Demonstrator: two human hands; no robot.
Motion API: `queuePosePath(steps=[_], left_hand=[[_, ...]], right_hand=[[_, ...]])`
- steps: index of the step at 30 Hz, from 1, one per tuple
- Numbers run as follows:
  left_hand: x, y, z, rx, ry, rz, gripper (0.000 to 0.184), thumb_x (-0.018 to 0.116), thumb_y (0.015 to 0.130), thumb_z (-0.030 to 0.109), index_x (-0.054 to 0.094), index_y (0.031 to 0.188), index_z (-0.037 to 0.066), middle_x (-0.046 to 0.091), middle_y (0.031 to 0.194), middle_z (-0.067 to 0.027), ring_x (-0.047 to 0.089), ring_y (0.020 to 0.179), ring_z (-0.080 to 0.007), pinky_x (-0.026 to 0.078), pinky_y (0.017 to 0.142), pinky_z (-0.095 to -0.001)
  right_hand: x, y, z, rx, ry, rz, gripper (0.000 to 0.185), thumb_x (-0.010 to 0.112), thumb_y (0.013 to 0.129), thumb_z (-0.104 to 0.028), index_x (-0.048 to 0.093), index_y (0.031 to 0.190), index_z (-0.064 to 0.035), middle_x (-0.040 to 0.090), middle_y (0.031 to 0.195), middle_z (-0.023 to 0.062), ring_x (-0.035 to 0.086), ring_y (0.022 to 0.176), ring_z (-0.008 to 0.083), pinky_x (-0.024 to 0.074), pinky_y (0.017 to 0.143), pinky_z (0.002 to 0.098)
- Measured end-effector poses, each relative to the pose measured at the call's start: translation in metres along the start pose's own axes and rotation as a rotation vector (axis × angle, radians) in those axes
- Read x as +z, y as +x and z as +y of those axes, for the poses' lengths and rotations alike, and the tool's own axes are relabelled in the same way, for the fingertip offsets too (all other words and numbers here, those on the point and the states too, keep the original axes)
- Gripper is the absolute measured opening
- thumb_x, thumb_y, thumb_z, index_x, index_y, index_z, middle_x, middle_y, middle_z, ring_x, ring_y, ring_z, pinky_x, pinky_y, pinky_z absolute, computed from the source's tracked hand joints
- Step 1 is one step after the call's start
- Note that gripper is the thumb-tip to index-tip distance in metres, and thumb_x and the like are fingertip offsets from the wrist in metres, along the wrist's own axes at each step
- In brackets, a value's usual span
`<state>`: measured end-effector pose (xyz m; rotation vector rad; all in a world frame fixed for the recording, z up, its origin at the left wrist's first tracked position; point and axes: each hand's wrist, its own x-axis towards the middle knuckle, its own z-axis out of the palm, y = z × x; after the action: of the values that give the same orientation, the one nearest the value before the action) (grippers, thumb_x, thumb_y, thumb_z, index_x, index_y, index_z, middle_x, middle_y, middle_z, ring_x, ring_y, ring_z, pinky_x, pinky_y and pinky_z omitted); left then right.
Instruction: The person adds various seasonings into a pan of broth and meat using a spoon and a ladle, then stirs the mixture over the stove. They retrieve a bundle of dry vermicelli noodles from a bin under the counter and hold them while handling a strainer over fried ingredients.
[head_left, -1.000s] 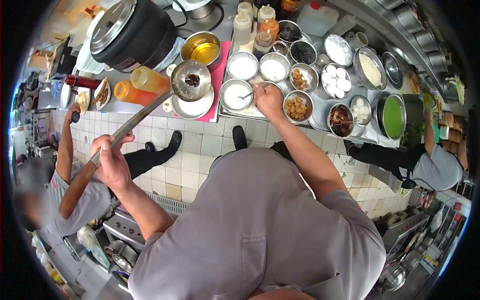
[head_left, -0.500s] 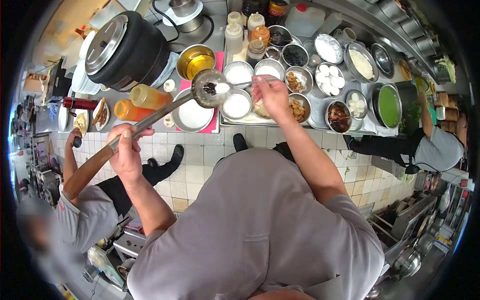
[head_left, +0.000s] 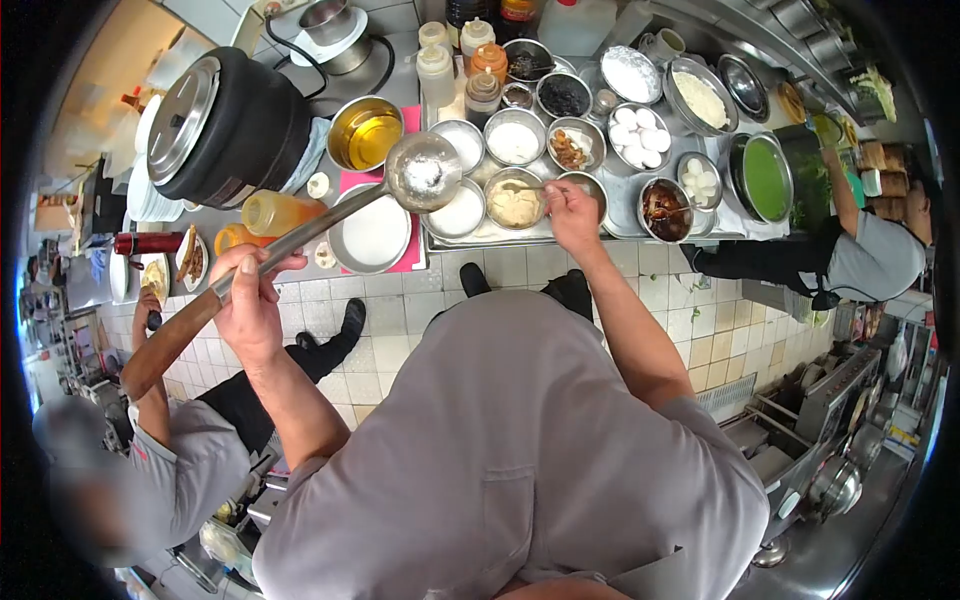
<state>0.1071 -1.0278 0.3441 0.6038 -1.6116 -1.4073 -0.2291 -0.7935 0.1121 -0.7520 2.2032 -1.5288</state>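
Note:
My left hand (head_left: 250,300) is wrapped round the handle of a long metal ladle (head_left: 424,172). White powder lies in the ladle's bowl, which is over the counter between the bowl of yellow liquid (head_left: 366,134) and the small bowls. The fingers of my right hand (head_left: 573,212) pinch a small spoon, its tip in a metal bowl of pale yellow powder (head_left: 514,199). Left of that stands a bowl of white powder (head_left: 457,212). Below the ladle's handle is a wider pan with white contents (head_left: 370,236).
A black lidded pot (head_left: 240,130), squeeze bottles (head_left: 435,75), a bowl of eggs (head_left: 640,138) and a pot of green liquid (head_left: 766,176) stand on the counter. One person (head_left: 180,470) is at the left, another (head_left: 875,250) at the right.
White powder now covers the dark sauce seen in the ladle earlier. My right hand has gone from the white powder bowl, over the ladle, to the pale yellow powder with the spoon.

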Motion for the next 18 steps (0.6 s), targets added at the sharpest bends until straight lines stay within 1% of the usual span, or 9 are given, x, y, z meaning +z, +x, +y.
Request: queuePosePath(steps=[1,4,7,10,13,16,18], left_hand=[[0.002,0.002,0.001,-0.007,-0.001,-0.007,0.019,0.052,0.099,0.013,0.058,0.102,-0.005,0.061,0.086,-0.0128,0.072,0.072,-0.0311,0.045,0.050,-0.0233],[0.002,0.007,0.000,0.023,0.003,-0.051,0.019,0.051,0.099,0.012,0.058,0.102,-0.006,0.061,0.086,-0.0135,0.072,0.073,-0.0308,0.044,0.050,-0.0228],[0.001,0.010,0.001,0.022,0.041,-0.085,0.020,0.050,0.100,0.013,0.057,0.102,-0.006,0.061,0.086,-0.0141,0.073,0.073,-0.0299,0.043,0.049,-0.0217],[0.001,0.013,-0.001,0.039,0.050,-0.113,0.019,0.049,0.100,0.012,0.057,0.101,-0.005,0.062,0.086,-0.0145,0.073,0.073,-0.0290,0.042,0.048,-0.0205],[0.004,0.015,-0.005,0.040,0.031,-0.097,0.019,0.049,0.100,0.012,0.057,0.101,-0.005,0.063,0.085,-0.0154,0.073,0.073,-0.0285,0.041,0.048,-0.0203],[0.009,0.016,-0.001,0.040,0.051,-0.079,0.017,0.049,0.099,0.012,0.057,0.100,-0.004,0.066,0.083,-0.0165,0.073,0.073,-0.0268,0.039,0.047,-0.0200],[0.014,0.018,0.003,0.026,0.065,-0.107,0.017,0.050,0.099,0.012,0.057,0.100,-0.003,0.067,0.083,-0.0169,0.072,0.073,-0.0256,0.038,0.048,-0.0202]], right_hand=[[0.006,-0.004,0.000,0.145,0.139,-0.006,0.020,0.055,0.100,-0.014,0.066,0.103,0.0027,0.071,0.082,0.0076,0.061,0.059,0.0115,0.0494,0.056,0.0270],[0.015,-0.014,-0.002,0.236,0.219,0.053,0.021,0.055,0.100,-0.014,0.064,0.104,0.0046,0.070,0.080,0.0089,0.061,0.056,0.0115,0.0492,0.054,0.0269],[0.013,-0.019,-0.006,0.294,0.231,0.088,0.021,0.055,0.100,-0.014,0.063,0.103,0.0052,0.070,0.078,0.0102,0.060,0.053,0.0114,0.0482,0.051,0.0268],[0.006,-0.023,-0.013,0.342,0.168,0.129,0.022,0.055,0.100,-0.015,0.064,0.100,0.0048,0.070,0.078,0.0108,0.060,0.052,0.0117,0.0476,0.048,0.0273],[-0.001,-0.025,-0.011,0.390,0.192,0.121,0.024,0.052,0.102,-0.018,0.062,0.103,0.0039,0.068,0.079,0.0096,0.059,0.053,0.0119,0.0465,0.042,0.0257],[-0.014,-0.026,-0.016,0.484,0.340,0.177,0.023,0.051,0.102,-0.018,0.062,0.102,0.0025,0.068,0.079,0.0107,0.059,0.052,0.0123,0.0463,0.041,0.0263],[-0.025,-0.024,-0.015,0.512,0.424,0.208,0.022,0.051,0.102,-0.018,0.062,0.102,0.0017,0.068,0.080,0.0108,0.059,0.052,0.0122,0.0461,0.042,0.0260]])
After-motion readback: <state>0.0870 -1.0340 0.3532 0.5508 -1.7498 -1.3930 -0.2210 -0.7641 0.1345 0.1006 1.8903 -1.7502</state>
